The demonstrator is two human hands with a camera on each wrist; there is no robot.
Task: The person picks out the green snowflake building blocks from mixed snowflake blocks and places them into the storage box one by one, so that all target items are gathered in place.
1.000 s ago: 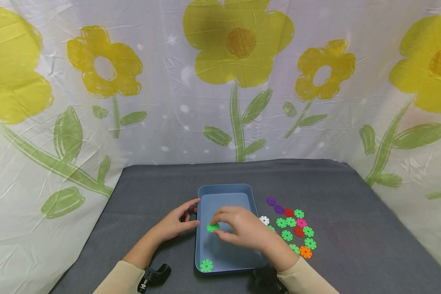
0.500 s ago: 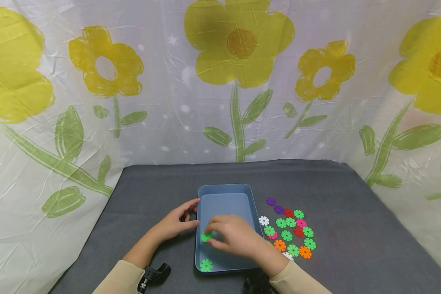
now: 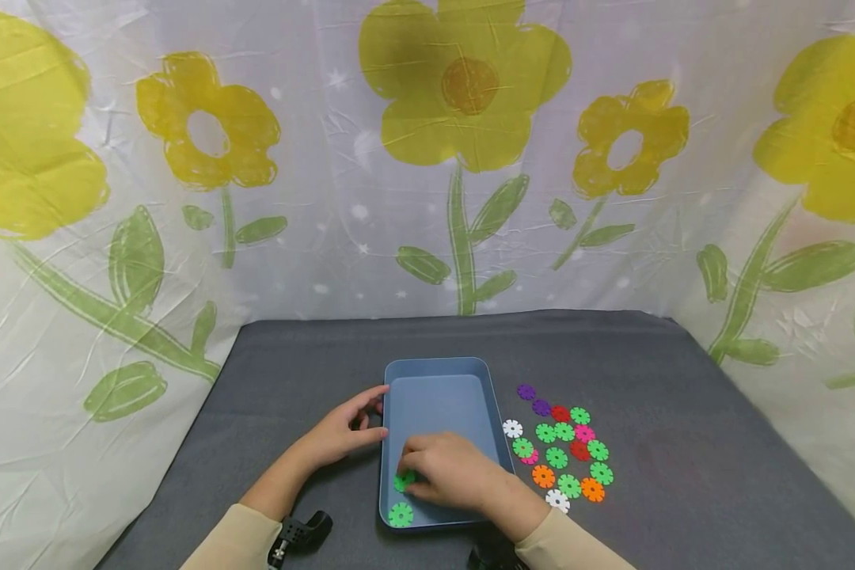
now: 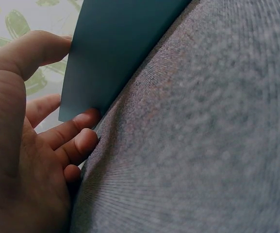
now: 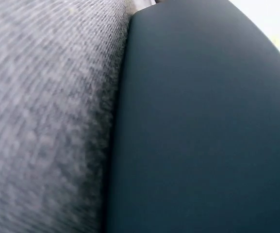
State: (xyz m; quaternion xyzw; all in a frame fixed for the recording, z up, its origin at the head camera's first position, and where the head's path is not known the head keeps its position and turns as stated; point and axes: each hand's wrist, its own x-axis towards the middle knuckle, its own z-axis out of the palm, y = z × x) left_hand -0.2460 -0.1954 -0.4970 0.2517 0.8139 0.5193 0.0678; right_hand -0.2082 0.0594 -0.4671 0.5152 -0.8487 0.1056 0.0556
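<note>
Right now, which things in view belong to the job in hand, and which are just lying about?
Part of the job, it seems:
blue tray, touched by the left hand
green disc pinched by the right hand
second green disc, tray's near left corner
coloured discs right of the tray, probably

Just around it:
dark cloth under the tray
flowered curtain behind

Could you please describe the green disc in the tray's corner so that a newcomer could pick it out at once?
On the dark cloth, find the blue rectangular tray. In its near-left corner lies a flat, round green disc with a notched edge. Unlike the green piece just beyond it, pinched by the right hand, this one lies free.
</note>
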